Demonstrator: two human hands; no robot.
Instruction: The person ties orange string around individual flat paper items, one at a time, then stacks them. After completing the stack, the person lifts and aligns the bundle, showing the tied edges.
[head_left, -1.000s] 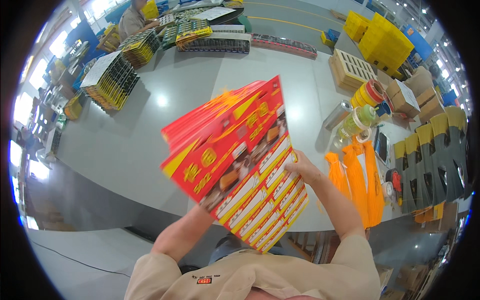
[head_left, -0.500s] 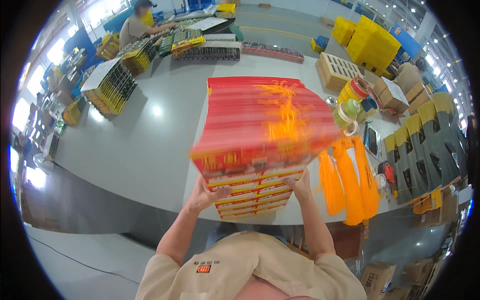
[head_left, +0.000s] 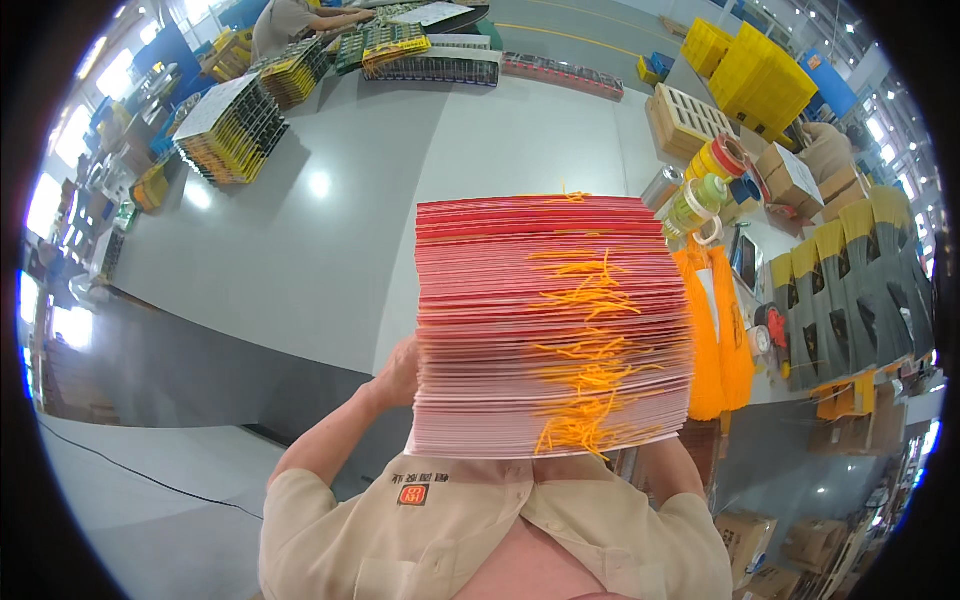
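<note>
A thick stack of red, white-edged paper sheets [head_left: 480,300] is held upright close in front of my chest, its layered edges facing up. Short orange strings [head_left: 585,375] stick out between the layers in a band right of its middle. My left hand [head_left: 402,372] is closed on the stack's left side, with its fingertips hidden behind the paper. The stack covers my right hand; only that forearm shows below its right corner. Just right of the stack, bundles of long orange strings [head_left: 735,335] hang over the table edge.
On the grey table [head_left: 270,270], stacks of black-and-yellow pieces [head_left: 232,130] stand far left. A green-lidded bottle [head_left: 690,210], tape rolls [head_left: 722,158] and a wooden slatted box [head_left: 685,120] stand right. Dark grey bundles [head_left: 850,290] line the right edge. Another person [head_left: 290,28] works far left.
The stack has tipped toward me and come nearer, so its layered edges show instead of the printed side. It now covers my right hand and part of the orange string bundles. The view has shifted slightly.
</note>
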